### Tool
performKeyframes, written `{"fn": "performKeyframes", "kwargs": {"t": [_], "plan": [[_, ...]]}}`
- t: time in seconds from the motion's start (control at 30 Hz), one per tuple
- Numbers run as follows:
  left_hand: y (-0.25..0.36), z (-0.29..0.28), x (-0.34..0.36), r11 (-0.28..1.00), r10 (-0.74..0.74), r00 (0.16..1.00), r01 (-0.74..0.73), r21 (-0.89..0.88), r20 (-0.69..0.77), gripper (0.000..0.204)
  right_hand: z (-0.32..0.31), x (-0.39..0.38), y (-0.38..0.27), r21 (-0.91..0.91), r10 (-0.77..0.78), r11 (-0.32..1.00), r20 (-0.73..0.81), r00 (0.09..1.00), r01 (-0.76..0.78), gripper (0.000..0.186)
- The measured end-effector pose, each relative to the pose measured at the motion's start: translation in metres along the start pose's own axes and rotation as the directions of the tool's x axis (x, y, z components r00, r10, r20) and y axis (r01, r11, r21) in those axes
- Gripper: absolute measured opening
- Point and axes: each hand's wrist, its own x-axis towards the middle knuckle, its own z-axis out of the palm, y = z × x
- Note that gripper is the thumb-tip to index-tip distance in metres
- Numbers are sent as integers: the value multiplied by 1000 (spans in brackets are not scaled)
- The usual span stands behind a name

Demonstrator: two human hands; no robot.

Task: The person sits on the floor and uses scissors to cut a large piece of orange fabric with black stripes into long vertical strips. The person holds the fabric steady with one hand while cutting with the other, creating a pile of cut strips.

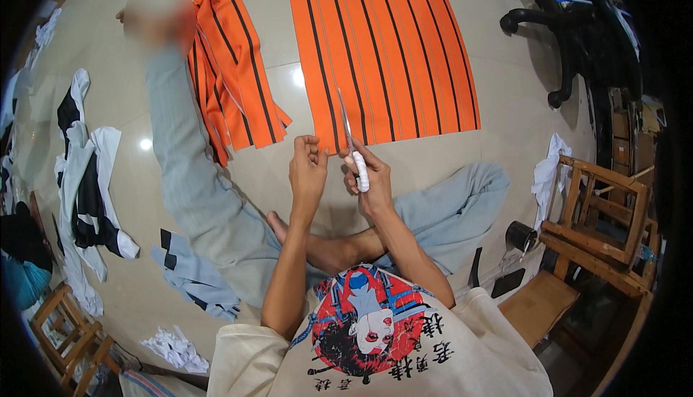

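An orange cloth with black stripes (393,58) lies spread flat on the floor in front of me. My right hand (374,184) is closed around the handles of a pair of scissors (361,169), which are wrapped in white. Their metal blades point away from me, over the cloth near its lower left corner. Just left of the scissors, my left hand (308,173) has curled fingers, with thumb and fingertips at the cloth's near edge. A bunched stack of similar orange striped strips (234,72) lies to the left, beside my outstretched leg.
Black and white cloth pieces (90,180) and grey-blue scraps (191,274) lie on the left. A black wheeled chair base (548,22) stands at the far right. Nearer on the right are a wooden frame (599,209), a dark cup (521,236) and a brown board (538,307).
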Motion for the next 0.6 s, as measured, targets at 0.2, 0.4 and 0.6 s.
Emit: {"fn": "performKeyframes", "kwargs": {"t": [0.2,0.4,0.6], "plan": [[-1,1,6,1000,-18,1000,18,20,2,26,-2,7,4,-2,-4,1000,23,1000,4,56],[1,2,6,999,1,1000,-1,32,-1,26,2,10,-1,-16,-34,999,17,999,34,55],[6,2,5,1000,-3,1000,3,17,-7,25,13,30,-14,-31,-38,999,6,999,39,55]]}}
